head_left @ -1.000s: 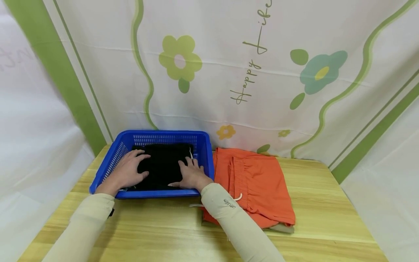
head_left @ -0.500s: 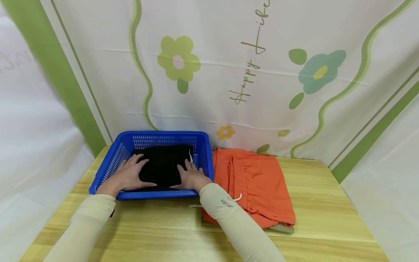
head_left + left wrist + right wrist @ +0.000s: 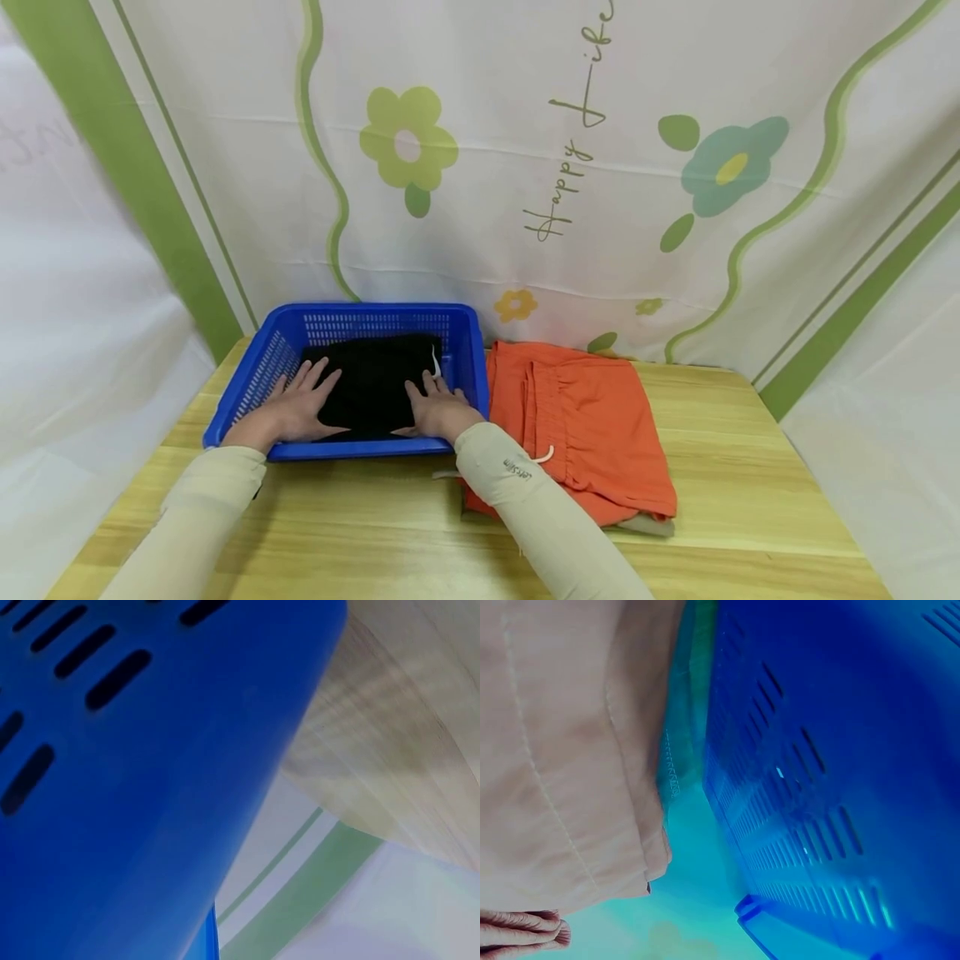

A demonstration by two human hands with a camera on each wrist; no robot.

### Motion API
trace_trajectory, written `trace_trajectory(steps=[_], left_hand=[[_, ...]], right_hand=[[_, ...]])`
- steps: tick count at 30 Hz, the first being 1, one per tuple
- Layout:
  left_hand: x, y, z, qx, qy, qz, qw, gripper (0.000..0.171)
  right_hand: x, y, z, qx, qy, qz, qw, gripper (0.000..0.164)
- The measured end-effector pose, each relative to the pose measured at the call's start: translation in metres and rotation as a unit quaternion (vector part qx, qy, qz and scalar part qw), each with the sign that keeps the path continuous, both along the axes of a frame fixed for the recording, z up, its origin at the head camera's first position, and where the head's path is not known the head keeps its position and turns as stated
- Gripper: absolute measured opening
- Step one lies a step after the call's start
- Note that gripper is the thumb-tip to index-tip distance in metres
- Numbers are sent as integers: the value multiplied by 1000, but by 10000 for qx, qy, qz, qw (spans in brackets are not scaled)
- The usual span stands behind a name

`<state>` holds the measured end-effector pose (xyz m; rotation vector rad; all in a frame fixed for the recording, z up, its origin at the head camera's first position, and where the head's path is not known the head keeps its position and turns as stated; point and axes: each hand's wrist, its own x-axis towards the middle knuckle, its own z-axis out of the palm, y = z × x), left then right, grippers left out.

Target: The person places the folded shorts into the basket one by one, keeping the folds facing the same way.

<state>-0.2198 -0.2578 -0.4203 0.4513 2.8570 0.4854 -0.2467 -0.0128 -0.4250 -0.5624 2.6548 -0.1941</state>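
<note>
A folded black garment (image 3: 375, 383) lies inside the blue plastic basket (image 3: 378, 308), with a white cord (image 3: 435, 362) showing at its right side. My left hand (image 3: 296, 412) rests on the garment's left part, fingers spread and thumb pointing inward along the near edge. On the right part lies my right hand (image 3: 438, 412), its fingers also spread and its thumb turned toward the left one. Both wrists cross the near rim. The left wrist view is filled mostly by the basket's slotted wall (image 3: 180, 750); neither hand shows in the wrist views.
Right of the basket is a folded orange pair of drawstring shorts (image 3: 600, 425) on top of a khaki cloth (image 3: 647, 524). Everything stands on a wooden table (image 3: 360, 533). A white curtain (image 3: 480, 208) with printed flowers hangs behind it.
My left hand has lowered slightly toward the near rim, its fingers spreading and its thumb swinging inward. The right hand has shifted down a little. The shorts have stayed put.
</note>
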Motion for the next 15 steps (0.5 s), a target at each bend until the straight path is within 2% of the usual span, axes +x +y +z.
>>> trace_trajectory(steps=[10, 15], left_hand=[[-2, -1, -4, 81, -115, 24, 9999, 103], [-2, -1, -2, 98, -238, 35, 9997, 102]], right_hand=[[-1, -1, -2, -101, 200, -64, 9997, 86], [0, -2, -2, -57, 150, -57, 9999, 85]])
